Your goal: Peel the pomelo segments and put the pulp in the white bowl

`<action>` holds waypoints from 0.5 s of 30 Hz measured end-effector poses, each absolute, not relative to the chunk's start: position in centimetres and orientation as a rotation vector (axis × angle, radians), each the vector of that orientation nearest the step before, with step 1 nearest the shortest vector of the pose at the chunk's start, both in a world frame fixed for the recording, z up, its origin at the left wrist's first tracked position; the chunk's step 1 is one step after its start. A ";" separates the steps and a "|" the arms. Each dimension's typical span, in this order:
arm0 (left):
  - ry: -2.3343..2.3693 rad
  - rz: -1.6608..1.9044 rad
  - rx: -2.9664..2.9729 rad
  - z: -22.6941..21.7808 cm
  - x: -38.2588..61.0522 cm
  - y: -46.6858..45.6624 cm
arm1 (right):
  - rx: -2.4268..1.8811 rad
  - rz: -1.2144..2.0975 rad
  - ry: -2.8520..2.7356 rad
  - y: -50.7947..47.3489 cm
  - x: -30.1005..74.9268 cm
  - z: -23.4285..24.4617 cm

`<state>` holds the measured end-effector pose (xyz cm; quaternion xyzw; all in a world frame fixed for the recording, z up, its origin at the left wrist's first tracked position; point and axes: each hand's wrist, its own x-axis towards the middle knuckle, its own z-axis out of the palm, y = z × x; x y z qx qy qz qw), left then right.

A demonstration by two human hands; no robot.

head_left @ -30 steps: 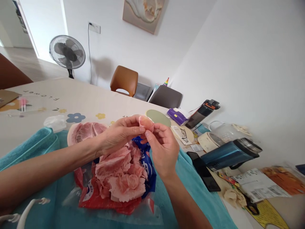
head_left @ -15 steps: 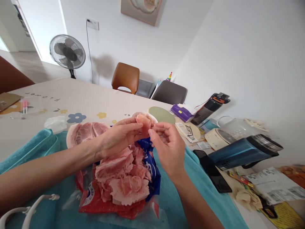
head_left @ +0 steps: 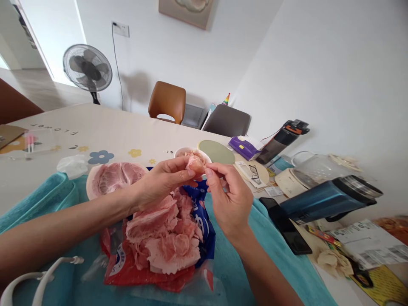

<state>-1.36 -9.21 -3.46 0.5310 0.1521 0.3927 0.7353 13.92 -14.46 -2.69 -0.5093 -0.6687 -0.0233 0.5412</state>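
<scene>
Between my hands is a peeled pink pomelo segment (head_left: 196, 165). My left hand (head_left: 164, 178) grips it between thumb and fingers. My right hand (head_left: 230, 193) is closed in a pinch at the segment's right edge; the bit under its fingertips is too small to make out. Just behind the segment stands a white bowl (head_left: 181, 151) with pomelo flesh in it, partly hidden by my hands. Below lies a pile of pomelo peel and membrane (head_left: 168, 238) on a red and blue plastic bag (head_left: 208, 250). A pomelo half in its rind (head_left: 110, 178) sits left of my left wrist.
A teal towel (head_left: 248, 263) lies under the bag. On the right are a phone (head_left: 288, 229), a blue tumbler (head_left: 325, 199), a dark bottle (head_left: 280, 142), a purple tissue pack (head_left: 244, 148) and scissors (head_left: 361, 276). Crumpled white plastic (head_left: 72, 165) lies at left.
The pomelo segment has turned in my left hand and sits slightly lower and further right. My right hand has shifted slightly right, its fingers still pinched at the segment's edge.
</scene>
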 end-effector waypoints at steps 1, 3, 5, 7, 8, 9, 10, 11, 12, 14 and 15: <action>0.343 0.883 1.188 -3.5 -1.3 -9.1 | -1.201 -0.060 -1.588 -14.4 14.0 -2.7; 0.364 0.937 1.221 -3.6 -1.2 -9.0 | -1.187 -0.064 -1.598 -14.4 14.0 -2.7; 0.382 0.995 1.257 -3.6 -1.1 -9.0 | -1.176 -0.050 -1.611 -14.4 14.0 -2.7; 0.381 1.055 1.309 -3.6 -1.1 -9.0 | -1.166 -0.023 -1.625 -14.4 13.9 -2.6; 0.374 1.086 1.336 -3.5 -1.0 -9.0 | -1.158 -0.008 -1.636 -14.4 13.9 -2.6; 0.365 1.115 1.358 -3.5 -1.0 -9.0 | -1.148 0.002 -1.648 -14.4 13.8 -2.7; 0.359 1.135 1.377 -3.5 -1.0 -9.0 | -1.137 0.007 -1.659 -14.4 13.8 -2.7; 0.359 1.149 1.392 -3.4 -1.1 -9.0 | -1.125 0.003 -1.668 -14.4 13.8 -2.7; 0.365 1.152 1.406 -3.4 -1.1 -9.1 | -1.111 -0.008 -1.675 -14.4 13.8 -2.7; 0.385 1.133 1.430 -3.3 -1.3 -9.1 | -1.091 -0.045 -1.683 -14.3 14.0 -2.7; 0.395 1.114 1.437 -3.3 -1.4 -9.1 | -1.085 -0.063 -1.688 -14.3 14.1 -2.7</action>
